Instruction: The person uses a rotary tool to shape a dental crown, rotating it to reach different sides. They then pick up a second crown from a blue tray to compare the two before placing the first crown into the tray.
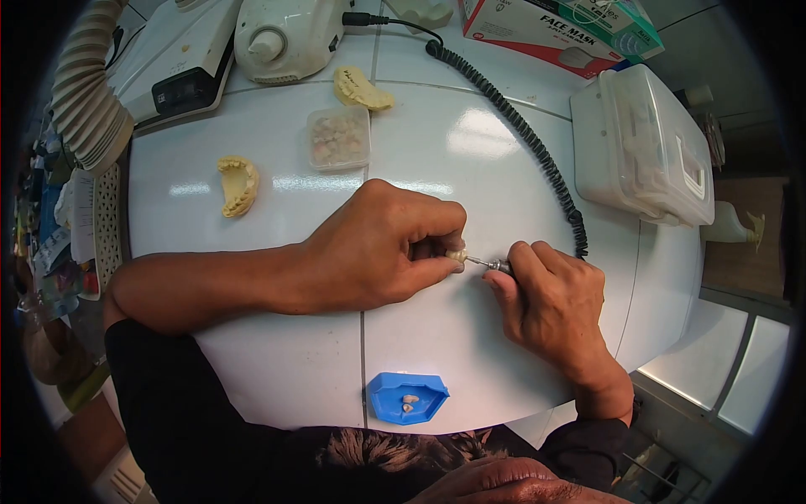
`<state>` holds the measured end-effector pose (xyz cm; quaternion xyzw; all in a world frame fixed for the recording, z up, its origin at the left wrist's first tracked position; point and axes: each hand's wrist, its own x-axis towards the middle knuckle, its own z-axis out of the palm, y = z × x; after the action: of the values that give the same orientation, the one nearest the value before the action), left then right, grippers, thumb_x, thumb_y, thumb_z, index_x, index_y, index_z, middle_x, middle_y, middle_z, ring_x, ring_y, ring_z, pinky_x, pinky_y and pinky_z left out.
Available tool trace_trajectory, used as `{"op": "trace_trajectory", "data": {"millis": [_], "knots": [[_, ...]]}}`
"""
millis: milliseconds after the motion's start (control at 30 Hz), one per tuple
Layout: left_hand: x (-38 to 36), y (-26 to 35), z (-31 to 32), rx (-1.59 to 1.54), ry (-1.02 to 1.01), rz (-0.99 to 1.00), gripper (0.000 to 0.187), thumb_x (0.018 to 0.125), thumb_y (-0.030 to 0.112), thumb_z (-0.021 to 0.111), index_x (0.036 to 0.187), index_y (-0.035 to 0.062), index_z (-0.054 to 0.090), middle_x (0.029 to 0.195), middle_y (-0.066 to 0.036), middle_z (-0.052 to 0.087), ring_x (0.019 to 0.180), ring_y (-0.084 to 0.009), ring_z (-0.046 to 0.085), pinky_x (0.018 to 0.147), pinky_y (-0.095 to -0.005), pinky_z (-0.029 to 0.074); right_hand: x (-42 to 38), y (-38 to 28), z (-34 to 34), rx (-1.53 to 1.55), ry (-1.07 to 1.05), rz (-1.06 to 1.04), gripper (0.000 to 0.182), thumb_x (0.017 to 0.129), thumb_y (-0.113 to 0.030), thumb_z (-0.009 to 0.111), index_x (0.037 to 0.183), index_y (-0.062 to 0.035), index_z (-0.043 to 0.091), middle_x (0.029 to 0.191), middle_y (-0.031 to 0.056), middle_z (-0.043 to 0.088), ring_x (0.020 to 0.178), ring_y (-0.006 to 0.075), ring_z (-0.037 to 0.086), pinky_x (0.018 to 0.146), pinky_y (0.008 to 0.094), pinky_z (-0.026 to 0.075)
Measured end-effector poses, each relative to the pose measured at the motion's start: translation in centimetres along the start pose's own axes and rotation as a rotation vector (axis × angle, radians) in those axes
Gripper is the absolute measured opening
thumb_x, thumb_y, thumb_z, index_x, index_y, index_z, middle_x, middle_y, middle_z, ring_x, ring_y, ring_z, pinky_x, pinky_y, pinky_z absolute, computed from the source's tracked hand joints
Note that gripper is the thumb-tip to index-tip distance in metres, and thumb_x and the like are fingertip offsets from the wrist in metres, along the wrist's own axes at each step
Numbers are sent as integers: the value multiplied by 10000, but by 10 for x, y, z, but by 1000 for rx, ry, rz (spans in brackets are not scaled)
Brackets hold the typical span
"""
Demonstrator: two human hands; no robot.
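Between the thumb and fingers of my left hand is a small cream-coloured dental piece. My right hand grips a metal rotary handpiece, whose thin bit points left and meets or nearly meets the piece; exact contact is too small to tell. A black coiled cord runs from a white control box down behind my right hand. Below the hands, a blue tray holds a few small tooth-coloured pieces.
A yellowish dental cast lies at left, another cast beyond a clear box of small pieces. A white plastic case stands right, near a face mask box. A ribbed hose hangs at upper left.
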<state>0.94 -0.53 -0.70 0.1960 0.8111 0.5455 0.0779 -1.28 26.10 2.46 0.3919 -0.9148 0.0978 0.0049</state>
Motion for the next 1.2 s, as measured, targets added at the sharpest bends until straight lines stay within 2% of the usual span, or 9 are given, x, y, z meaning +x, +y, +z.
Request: {"op": "trace_trajectory", "data": {"millis": [1200], "knots": [[1,-2,0,29,-39,23,155,920,47,865,935,-31,732,863,-118,768,750,-187,742,624,-320,563,1,-1,0,-11,-17,15,418,1022,-394,813,815,-110,587,657,45,540,492,265,580,475,395,436]]}}
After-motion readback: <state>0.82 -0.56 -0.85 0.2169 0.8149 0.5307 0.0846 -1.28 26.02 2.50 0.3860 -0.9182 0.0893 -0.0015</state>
